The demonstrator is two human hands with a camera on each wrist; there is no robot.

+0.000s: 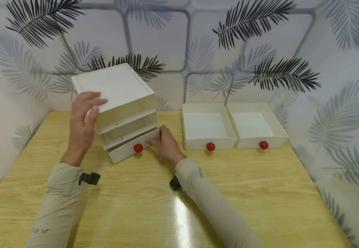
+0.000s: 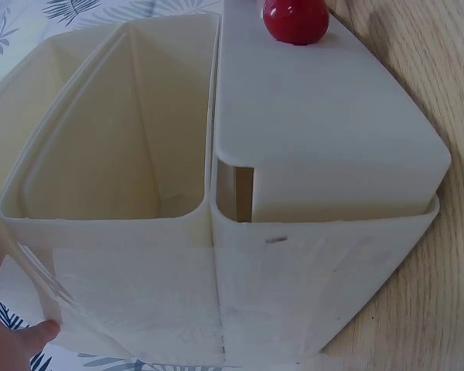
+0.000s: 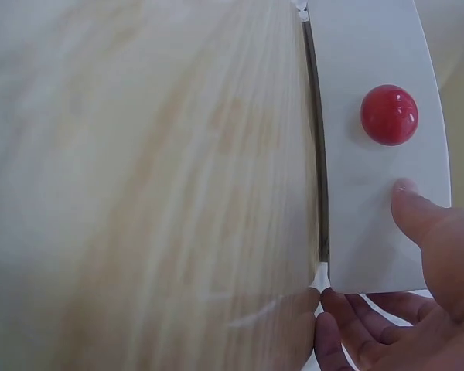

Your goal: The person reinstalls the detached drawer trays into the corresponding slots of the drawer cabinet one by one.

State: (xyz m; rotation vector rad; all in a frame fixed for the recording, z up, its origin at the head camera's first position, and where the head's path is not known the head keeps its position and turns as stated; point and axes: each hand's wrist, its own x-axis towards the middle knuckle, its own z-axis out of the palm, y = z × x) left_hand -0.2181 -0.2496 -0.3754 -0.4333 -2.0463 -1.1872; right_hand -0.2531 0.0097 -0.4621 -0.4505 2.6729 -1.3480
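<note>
Cabinet: I log a white plastic three-tier cabinet (image 1: 114, 82) left of centre in the head frame, standing at an angle, front turned toward the lower right; its upper two bays are hollow to view.
Bottom tier: a white plastic lower drawer (image 1: 123, 153) with a glossy red ball knob (image 1: 138, 148) sits in the lowest bay. I note a dark gap along its top edge; my left wrist feed shows a small notch of space at one corner of its front.
Left hand: the left hand (image 1: 83, 119) lies at the cabinet's left edge, fingers extended over the roof, thumb near the front edge. I read it as resting there, not wrapped round; pressure I cannot tell.
Right hand: the right hand (image 1: 167, 143) is at frame centre, on the lower drawer's right end. Thumb lies on the front face, other fingers bend round the end, so I record a pinch. In my right wrist feed the thumb tip sits just below the knob.
Loose drawers: two shallow white plastic trays, a left-hand one (image 1: 194, 144) and a right-hand one (image 1: 276, 142), lie side by side right of centre, red knobs toward the bottom of the frame.
Sleeves: beige cloth, a left sleeve (image 1: 56, 199) at lower left, a right sleeve (image 1: 211, 203) at lower right.
Surface: yellowish wood-grain table (image 1: 129, 206).
Backdrop: pale wall (image 1: 157, 41) printed with black and grey fronds.
</note>
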